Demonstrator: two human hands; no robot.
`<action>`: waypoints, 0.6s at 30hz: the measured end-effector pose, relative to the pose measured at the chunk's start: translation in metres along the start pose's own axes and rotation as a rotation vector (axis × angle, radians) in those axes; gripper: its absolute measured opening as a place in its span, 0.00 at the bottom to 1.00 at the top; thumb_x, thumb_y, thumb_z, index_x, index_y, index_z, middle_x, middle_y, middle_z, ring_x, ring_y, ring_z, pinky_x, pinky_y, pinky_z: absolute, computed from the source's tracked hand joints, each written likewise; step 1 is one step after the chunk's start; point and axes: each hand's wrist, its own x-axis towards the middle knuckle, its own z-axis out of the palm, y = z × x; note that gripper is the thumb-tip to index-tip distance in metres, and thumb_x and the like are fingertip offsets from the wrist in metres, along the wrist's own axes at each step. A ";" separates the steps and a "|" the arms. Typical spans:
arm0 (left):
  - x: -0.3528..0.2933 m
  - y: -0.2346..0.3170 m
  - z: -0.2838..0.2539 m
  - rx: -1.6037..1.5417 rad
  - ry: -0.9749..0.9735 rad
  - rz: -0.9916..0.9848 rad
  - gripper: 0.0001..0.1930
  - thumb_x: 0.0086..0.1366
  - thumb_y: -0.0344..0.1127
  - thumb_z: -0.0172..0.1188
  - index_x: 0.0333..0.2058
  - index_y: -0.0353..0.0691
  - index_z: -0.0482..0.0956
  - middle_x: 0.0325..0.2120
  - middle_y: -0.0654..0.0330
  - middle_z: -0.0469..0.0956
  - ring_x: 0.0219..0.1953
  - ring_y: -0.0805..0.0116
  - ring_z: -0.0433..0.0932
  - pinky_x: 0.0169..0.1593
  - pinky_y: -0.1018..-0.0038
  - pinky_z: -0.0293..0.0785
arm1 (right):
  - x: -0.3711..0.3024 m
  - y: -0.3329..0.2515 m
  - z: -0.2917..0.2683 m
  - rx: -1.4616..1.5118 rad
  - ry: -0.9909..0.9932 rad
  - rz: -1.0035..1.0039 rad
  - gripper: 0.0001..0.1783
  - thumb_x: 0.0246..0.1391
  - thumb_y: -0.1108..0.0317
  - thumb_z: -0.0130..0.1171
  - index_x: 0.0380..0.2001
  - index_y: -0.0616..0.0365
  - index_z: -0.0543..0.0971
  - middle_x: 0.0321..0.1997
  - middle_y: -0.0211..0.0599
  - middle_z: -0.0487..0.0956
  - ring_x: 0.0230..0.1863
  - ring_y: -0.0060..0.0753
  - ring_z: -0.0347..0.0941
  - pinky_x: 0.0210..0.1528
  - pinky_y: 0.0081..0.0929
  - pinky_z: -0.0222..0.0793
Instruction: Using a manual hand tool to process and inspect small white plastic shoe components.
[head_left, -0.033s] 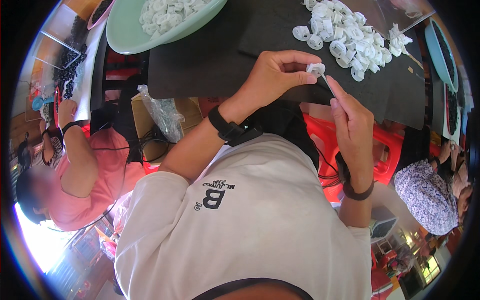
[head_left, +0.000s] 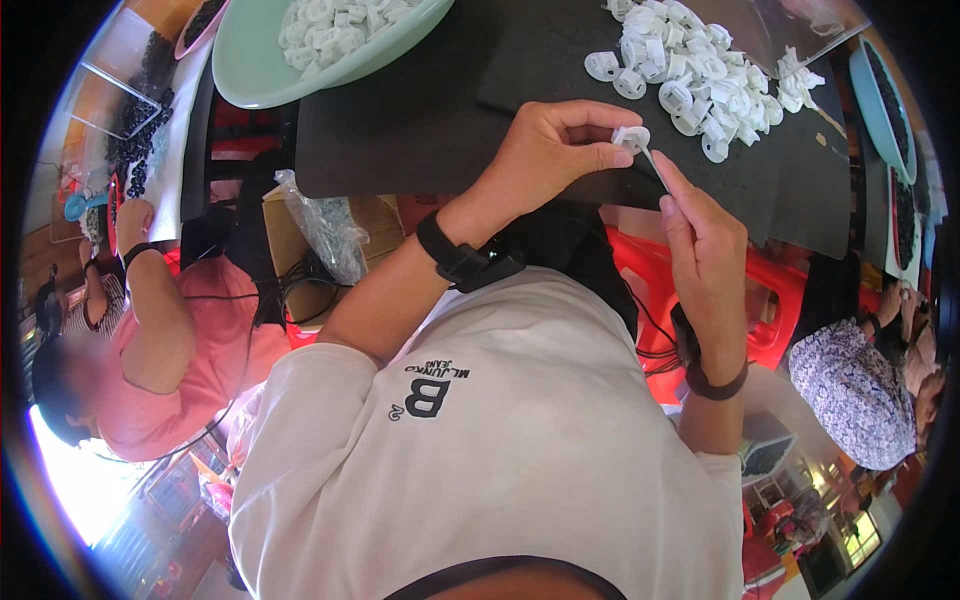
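Between thumb and forefinger, my left hand (head_left: 552, 152) pinches a small round white plastic part (head_left: 630, 137). My right hand (head_left: 705, 235) is closed on a thin, pale metal tool (head_left: 657, 172), perhaps a blade; its handle is hidden in the fingers. The tool's tip reaches the edge of the white part. Both hands are over the near edge of the dark table mat (head_left: 420, 150). Just beyond them, at the far right, lies a loose heap of similar white plastic parts (head_left: 690, 75).
A pale green basin (head_left: 245, 70) of white parts stands at the far left. A clear plastic box (head_left: 800, 30) is behind the heap. Below the table are a red stool (head_left: 775, 300) and a cardboard box (head_left: 283, 235) with a plastic bag. People sit on both sides.
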 end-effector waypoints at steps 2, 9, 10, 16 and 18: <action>0.001 -0.001 0.001 0.029 0.002 0.007 0.17 0.59 0.22 0.65 0.49 0.34 0.80 0.44 0.58 0.81 0.46 0.73 0.80 0.53 0.76 0.75 | 0.000 -0.001 -0.003 -0.020 -0.013 0.009 0.19 0.60 0.76 0.52 0.54 0.54 0.78 0.25 0.44 0.73 0.25 0.41 0.71 0.30 0.33 0.66; -0.002 -0.006 -0.001 0.132 -0.008 0.091 0.16 0.59 0.21 0.65 0.47 0.34 0.81 0.48 0.58 0.80 0.47 0.73 0.79 0.52 0.76 0.76 | 0.007 -0.007 -0.016 -0.194 -0.159 -0.044 0.19 0.60 0.74 0.51 0.53 0.56 0.77 0.28 0.50 0.76 0.28 0.53 0.74 0.31 0.41 0.68; -0.001 -0.007 -0.001 0.160 -0.015 0.105 0.16 0.59 0.21 0.64 0.46 0.34 0.82 0.48 0.57 0.80 0.47 0.72 0.79 0.52 0.76 0.76 | 0.008 -0.007 -0.018 -0.194 -0.157 -0.041 0.19 0.60 0.74 0.51 0.53 0.56 0.77 0.28 0.50 0.76 0.28 0.53 0.74 0.31 0.41 0.68; 0.000 -0.007 0.000 0.260 -0.044 0.130 0.16 0.58 0.19 0.64 0.46 0.33 0.81 0.48 0.57 0.80 0.48 0.71 0.79 0.52 0.76 0.77 | 0.020 -0.001 -0.025 -0.169 -0.276 -0.014 0.19 0.59 0.74 0.51 0.54 0.57 0.76 0.28 0.53 0.78 0.28 0.56 0.74 0.31 0.40 0.69; 0.001 -0.007 0.000 0.274 -0.050 0.123 0.16 0.58 0.19 0.64 0.46 0.33 0.81 0.48 0.56 0.80 0.48 0.71 0.79 0.52 0.76 0.77 | 0.027 0.000 -0.029 -0.006 -0.388 0.153 0.20 0.58 0.74 0.52 0.55 0.57 0.77 0.27 0.54 0.77 0.25 0.48 0.75 0.30 0.36 0.68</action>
